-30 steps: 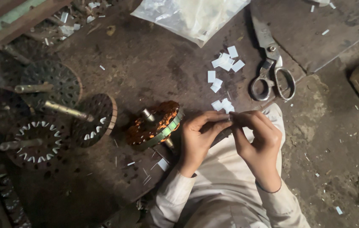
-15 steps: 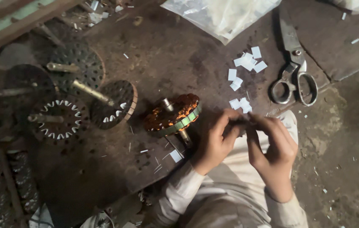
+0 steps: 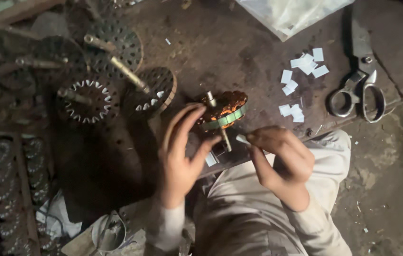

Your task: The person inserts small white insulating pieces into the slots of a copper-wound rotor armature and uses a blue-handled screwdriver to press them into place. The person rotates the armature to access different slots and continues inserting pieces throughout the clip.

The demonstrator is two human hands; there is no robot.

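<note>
Left hand (image 3: 180, 156) just left paper, fingers spread, now touching wound stator (image 3: 222, 110); right hand (image 3: 279, 159) pinches paper slip (image 3: 242, 139) alone.

The left hand (image 3: 182, 156) hides the copper-wound stator's (image 3: 224, 110) near edge.

Dim, warm light; deep shadows left; slight motion blur.

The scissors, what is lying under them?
The scissors lie on the dark, stained work board, with their handles near its front edge. White paper pieces lie beside them, not underneath. The surface directly below the blades is covered.
</note>
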